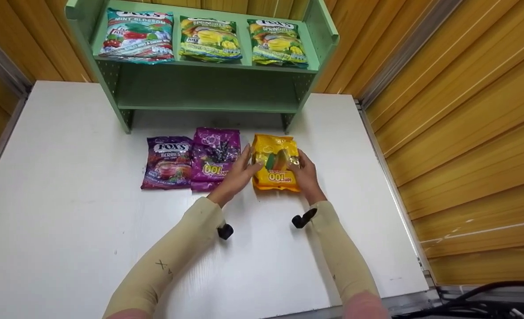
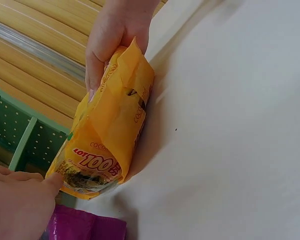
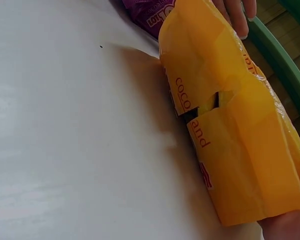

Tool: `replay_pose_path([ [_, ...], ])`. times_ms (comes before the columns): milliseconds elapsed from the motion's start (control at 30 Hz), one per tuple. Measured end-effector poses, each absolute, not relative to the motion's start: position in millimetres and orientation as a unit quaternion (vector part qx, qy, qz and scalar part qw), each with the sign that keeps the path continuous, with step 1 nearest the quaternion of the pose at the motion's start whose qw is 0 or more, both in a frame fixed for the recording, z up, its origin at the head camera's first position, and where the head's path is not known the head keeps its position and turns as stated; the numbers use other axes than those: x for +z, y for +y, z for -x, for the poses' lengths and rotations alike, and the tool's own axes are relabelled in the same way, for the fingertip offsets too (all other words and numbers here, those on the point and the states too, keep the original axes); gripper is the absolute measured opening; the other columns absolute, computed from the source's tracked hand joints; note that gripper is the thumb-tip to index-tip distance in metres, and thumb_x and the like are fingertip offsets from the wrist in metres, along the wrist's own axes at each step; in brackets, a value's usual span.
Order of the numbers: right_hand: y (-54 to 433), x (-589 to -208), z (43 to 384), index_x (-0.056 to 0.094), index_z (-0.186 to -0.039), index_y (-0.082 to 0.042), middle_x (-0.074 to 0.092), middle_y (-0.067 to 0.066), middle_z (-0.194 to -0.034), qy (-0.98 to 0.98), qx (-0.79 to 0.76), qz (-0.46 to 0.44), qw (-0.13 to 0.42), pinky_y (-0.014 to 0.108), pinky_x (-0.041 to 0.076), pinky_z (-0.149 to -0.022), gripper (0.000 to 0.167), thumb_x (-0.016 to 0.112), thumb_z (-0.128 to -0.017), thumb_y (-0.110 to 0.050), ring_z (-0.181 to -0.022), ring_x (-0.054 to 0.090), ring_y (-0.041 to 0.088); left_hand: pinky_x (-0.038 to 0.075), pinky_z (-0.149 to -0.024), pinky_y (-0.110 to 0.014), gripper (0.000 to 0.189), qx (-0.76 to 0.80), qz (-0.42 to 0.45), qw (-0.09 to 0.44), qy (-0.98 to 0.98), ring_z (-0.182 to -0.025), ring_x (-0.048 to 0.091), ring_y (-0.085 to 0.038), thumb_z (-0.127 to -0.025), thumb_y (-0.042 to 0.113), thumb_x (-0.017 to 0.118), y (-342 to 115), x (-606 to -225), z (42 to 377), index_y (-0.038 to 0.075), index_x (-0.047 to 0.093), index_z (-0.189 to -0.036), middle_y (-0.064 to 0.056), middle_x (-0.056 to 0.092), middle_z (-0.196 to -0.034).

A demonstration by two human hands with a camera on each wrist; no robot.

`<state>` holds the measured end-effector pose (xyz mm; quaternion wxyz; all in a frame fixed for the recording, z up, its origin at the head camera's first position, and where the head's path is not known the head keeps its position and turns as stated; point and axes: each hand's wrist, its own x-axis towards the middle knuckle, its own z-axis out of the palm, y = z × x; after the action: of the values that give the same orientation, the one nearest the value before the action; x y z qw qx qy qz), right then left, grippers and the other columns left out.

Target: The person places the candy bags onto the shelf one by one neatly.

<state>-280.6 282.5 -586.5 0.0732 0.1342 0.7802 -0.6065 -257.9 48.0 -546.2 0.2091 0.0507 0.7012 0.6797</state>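
Note:
A yellow LOT 100 candy bag (image 1: 275, 177) lies on the white table, its print upside down in the head view. My right hand (image 1: 307, 177) grips its right side, thumb over the front. My left hand (image 1: 239, 170) is at its left side; the thumb touches the bag while the other fingers stretch out straight, apart from it. In the left wrist view my left hand (image 2: 17, 205) meets the bag's near end, and my right hand (image 2: 117, 37) holds the far end. A purple LOT 100 bag (image 1: 215, 146) lies partly under my left hand. Beside it lies a dark purple FOX'S Berries bag (image 1: 168, 166).
Behind the bags stands a green two-tier shelf (image 1: 206, 88). On its top tier sit a FOX'S Mint Blossom bag (image 1: 137, 37) and two yellow-green FOX'S bags (image 1: 211, 40). Wood-panelled walls (image 1: 465, 133) surround the white table (image 1: 67, 221). Black cables (image 1: 487, 297) lie at lower right.

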Motion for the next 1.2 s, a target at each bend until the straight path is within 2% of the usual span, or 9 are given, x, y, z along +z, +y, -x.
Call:
replay_pose_path([
  [100,283.6,-586.8,279.5,0.025,-0.154,-0.021,0.028,0.002,-0.16,0.784,-0.603,-0.129,0.07,0.034,0.028,-0.12,0.066,0.058,-0.098,-0.026,-0.147,0.026,0.018,0.015,-0.124,-0.039,0.086,0.667,-0.05,0.212,0.713,-0.152,0.009,-0.02,-0.094,0.042,0.057,53.1,-549.0,254.5,0.024,0.0,-0.157,0.002,0.01,-0.164],
  [300,285.0,-585.3,278.0,0.023,-0.155,-0.022,0.025,-0.001,-0.161,0.785,-0.6,-0.132,0.079,0.034,0.021,-0.123,0.066,0.056,-0.098,-0.026,-0.149,0.021,0.016,0.012,-0.124,-0.047,0.091,0.641,-0.034,0.22,0.734,-0.152,0.01,-0.025,-0.092,0.045,0.059,65.2,-558.7,247.4,0.022,-0.001,-0.157,0.0,0.004,-0.165],
  [467,285.9,-583.6,278.5,0.022,-0.155,-0.022,0.023,-0.001,-0.161,0.769,-0.617,-0.141,0.092,0.034,0.022,-0.122,0.065,0.055,-0.099,-0.022,-0.149,0.021,0.016,0.01,-0.124,-0.042,0.091,0.634,-0.042,0.189,0.749,-0.151,0.01,-0.024,-0.093,0.042,0.059,73.7,-567.6,242.9,0.013,0.001,-0.157,-0.007,0.006,-0.164],
  [633,286.7,-584.5,277.4,0.021,-0.155,-0.023,0.022,-0.002,-0.162,0.768,-0.615,-0.152,0.094,0.034,0.018,-0.123,0.066,0.055,-0.099,-0.026,-0.15,0.018,0.015,0.007,-0.125,-0.038,0.092,0.609,-0.026,0.189,0.77,-0.152,0.005,-0.024,-0.094,0.045,0.056,79.1,-573.9,239.2,0.006,-0.001,-0.155,-0.01,0.0,-0.164],
  [867,286.4,-589.3,274.8,0.024,-0.154,-0.027,0.023,-0.005,-0.162,0.767,-0.616,-0.164,0.079,0.034,0.018,-0.124,0.065,0.056,-0.098,-0.032,-0.15,0.016,0.014,0.006,-0.125,-0.037,0.091,0.618,-0.004,0.191,0.762,-0.152,0.003,-0.021,-0.095,0.045,0.055,83.7,-580.7,235.9,0.008,-0.002,-0.156,-0.008,0.0,-0.164],
  [1200,287.2,-591.8,271.8,0.025,-0.154,-0.022,0.021,-0.002,-0.162,0.723,-0.666,-0.17,0.064,0.031,0.023,-0.122,0.062,0.054,-0.099,-0.024,-0.151,0.016,0.014,0.009,-0.125,-0.039,0.088,0.607,-0.033,0.159,0.778,-0.152,0.005,-0.024,-0.096,0.041,0.055,87.3,-587.9,233.3,0.005,0.0,-0.155,-0.012,0.003,-0.164],
])
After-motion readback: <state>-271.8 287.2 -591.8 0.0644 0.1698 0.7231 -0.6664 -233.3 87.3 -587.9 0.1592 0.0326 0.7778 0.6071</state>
